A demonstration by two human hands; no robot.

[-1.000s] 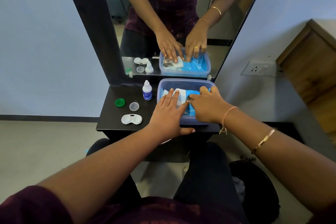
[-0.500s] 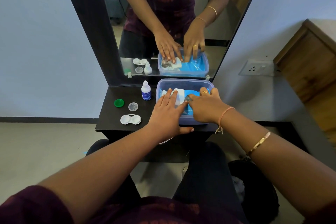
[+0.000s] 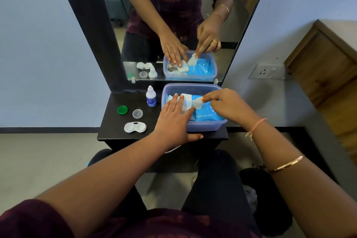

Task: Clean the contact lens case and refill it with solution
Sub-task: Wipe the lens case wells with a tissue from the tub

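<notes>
Hands (image 3: 174, 121) (image 3: 229, 105) on wipes (image 3: 198, 102); case (image 3: 135, 127) lying left-right

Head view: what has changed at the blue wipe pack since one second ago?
The right hand rose and now pinches a white wipe, pulling it up out of the blue pack; before, its fingers lay low on the pack. The left hand stayed flat, pressing the pack down. The lens case and solution bottle did not move.

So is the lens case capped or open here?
Open: the contact lens case shows two bare wells, and the green cap and clear cap lie apart from it.
</notes>
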